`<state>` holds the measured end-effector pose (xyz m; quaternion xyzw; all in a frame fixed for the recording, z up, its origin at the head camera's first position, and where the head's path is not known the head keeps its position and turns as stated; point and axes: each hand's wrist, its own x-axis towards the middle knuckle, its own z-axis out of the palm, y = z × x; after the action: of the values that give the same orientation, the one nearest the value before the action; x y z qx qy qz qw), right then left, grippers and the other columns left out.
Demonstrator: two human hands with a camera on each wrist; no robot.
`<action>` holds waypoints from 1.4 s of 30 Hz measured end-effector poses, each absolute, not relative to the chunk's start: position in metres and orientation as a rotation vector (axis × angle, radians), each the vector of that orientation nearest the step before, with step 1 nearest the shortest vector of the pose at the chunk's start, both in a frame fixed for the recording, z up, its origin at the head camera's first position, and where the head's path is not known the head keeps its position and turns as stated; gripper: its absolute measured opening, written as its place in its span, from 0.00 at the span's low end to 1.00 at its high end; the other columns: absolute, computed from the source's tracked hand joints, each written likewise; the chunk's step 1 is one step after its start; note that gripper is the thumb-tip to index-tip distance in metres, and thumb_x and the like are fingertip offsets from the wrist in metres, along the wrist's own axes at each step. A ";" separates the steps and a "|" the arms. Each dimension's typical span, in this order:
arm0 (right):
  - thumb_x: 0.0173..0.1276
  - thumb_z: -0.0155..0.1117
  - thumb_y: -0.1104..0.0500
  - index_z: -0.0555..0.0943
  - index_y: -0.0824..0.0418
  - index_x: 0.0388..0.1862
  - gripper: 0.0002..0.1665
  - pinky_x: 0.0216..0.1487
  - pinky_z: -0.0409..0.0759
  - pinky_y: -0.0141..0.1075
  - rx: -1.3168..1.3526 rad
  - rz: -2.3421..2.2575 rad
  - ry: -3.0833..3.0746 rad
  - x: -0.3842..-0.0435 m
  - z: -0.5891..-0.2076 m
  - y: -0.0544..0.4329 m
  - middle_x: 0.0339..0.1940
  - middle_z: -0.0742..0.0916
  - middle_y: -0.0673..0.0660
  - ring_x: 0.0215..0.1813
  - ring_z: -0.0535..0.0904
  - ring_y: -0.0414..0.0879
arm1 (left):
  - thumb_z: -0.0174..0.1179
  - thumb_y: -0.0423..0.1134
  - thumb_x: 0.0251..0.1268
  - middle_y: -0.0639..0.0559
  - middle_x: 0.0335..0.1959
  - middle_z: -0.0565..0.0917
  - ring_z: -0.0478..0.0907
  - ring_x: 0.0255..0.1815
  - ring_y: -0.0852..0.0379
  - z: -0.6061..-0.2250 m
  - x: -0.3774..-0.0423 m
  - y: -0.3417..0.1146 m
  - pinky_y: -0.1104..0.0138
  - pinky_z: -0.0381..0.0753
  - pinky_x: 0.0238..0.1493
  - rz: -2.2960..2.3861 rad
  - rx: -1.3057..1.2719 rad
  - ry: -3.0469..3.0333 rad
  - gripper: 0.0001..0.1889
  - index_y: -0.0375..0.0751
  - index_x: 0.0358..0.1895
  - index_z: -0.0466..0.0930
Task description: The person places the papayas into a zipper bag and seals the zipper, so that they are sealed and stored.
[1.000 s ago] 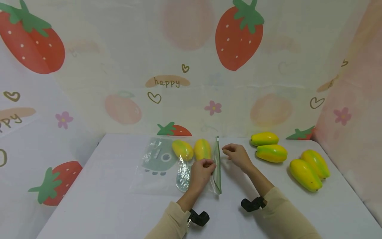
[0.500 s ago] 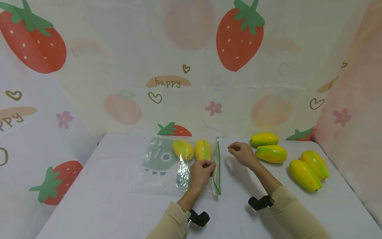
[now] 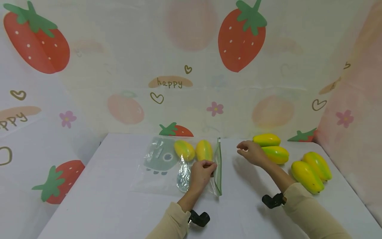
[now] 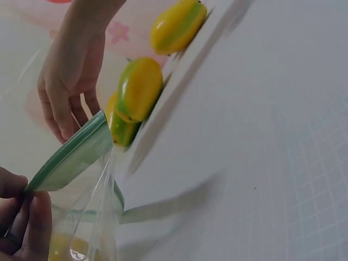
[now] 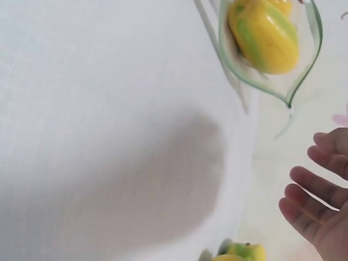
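A clear zip bag [image 3: 161, 159] with a grey-green cartoon print lies on the table, holding two yellow-green papayas [image 3: 184, 150]. My left hand [image 3: 201, 174] pinches the upper lip of its green-edged mouth [image 4: 73, 149]. Seen from the right wrist, that mouth gapes, with a papaya [image 5: 266, 38] inside. My right hand [image 3: 252, 153] is empty, its fingers loosely bent and spread, above the table right of the bag. It partly covers one of two back papayas [image 3: 266, 140]; contact with them does not show. Another pair of papayas [image 3: 307, 176] lies farther right.
The white table [image 3: 98, 199] meets a strawberry-print backdrop [image 3: 191, 109] at the back, with printed side walls left and right. A black wrist camera [image 3: 200, 218] sits on the left wrist and another black camera [image 3: 273, 200] on the right.
My right hand has moved right, away from the bag's mouth and toward the back papayas. The left hand stays on the bag's edge. The head view has shifted slightly.
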<state>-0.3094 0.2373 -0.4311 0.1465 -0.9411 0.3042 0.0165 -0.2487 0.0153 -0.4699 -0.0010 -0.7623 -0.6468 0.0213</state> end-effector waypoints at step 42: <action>0.68 0.61 0.59 0.78 0.75 0.55 0.23 0.60 0.75 0.59 0.486 0.625 -3.077 -0.314 -0.409 0.295 0.53 0.83 0.73 0.58 0.77 0.67 | 0.64 0.35 0.62 0.44 0.31 0.86 0.78 0.25 0.63 -0.474 -0.253 0.015 0.72 0.84 0.31 -2.148 -0.003 -2.298 0.09 0.31 0.39 0.85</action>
<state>-0.3140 0.2948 -0.4087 0.1531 -0.9683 0.1965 -0.0180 -0.2528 0.0148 -0.4737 -0.0011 -0.7305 -0.6829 -0.0020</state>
